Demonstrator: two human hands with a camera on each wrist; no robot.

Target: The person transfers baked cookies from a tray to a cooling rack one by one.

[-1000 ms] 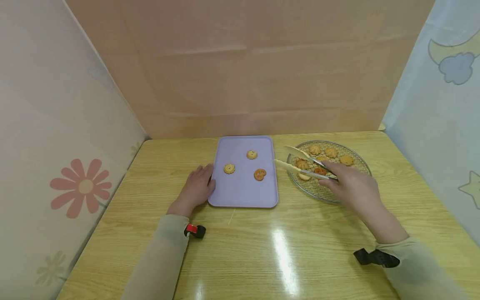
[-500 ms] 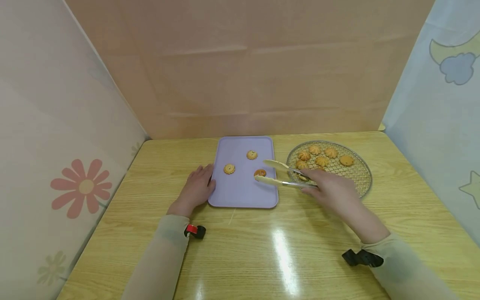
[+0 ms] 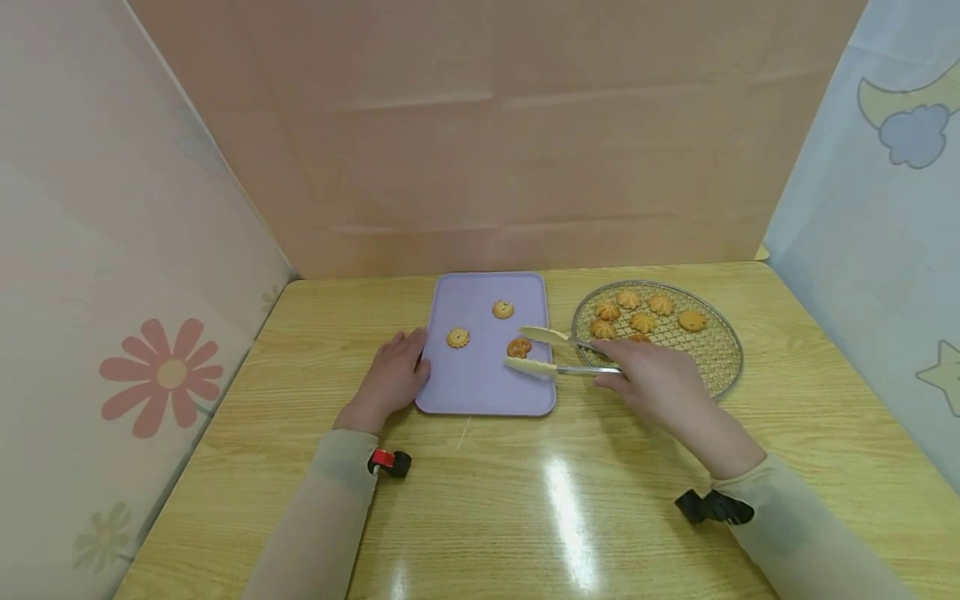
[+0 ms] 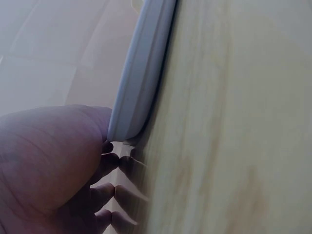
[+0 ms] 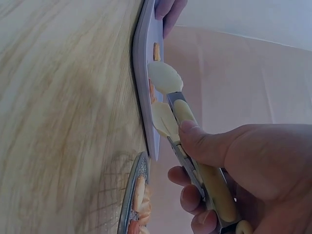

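In the head view, my right hand (image 3: 656, 379) holds kitchen tongs (image 3: 587, 370) with cream tips and metal arms. Their parted tips reach over the right side of a lilac tray (image 3: 480, 392), one on either side of a pretzel-shaped cookie (image 3: 518, 348). Whether the tips touch it, I cannot tell. Two scalloped round cookies, one nearer (image 3: 458, 337) and one farther back (image 3: 503, 309), lie on the tray too. My left hand (image 3: 392, 371) rests against the tray's left edge. In the left wrist view its thumb (image 4: 92, 119) touches the rim, its fingertips down at the tabletop.
Right of the tray stands a round wire rack (image 3: 716, 362) bearing several cookies, including a flower-shaped one (image 3: 661, 304) and a round one (image 3: 692, 320). My right hand covers its near left part. A wooden tabletop (image 3: 480, 517) lies beneath, with a tan panel (image 3: 480, 133) behind.
My right hand has carried the tongs left, from above the rack to over the tray, slowing at the pretzel-shaped cookie. The left hand, tray and cookies on it look unmoved.
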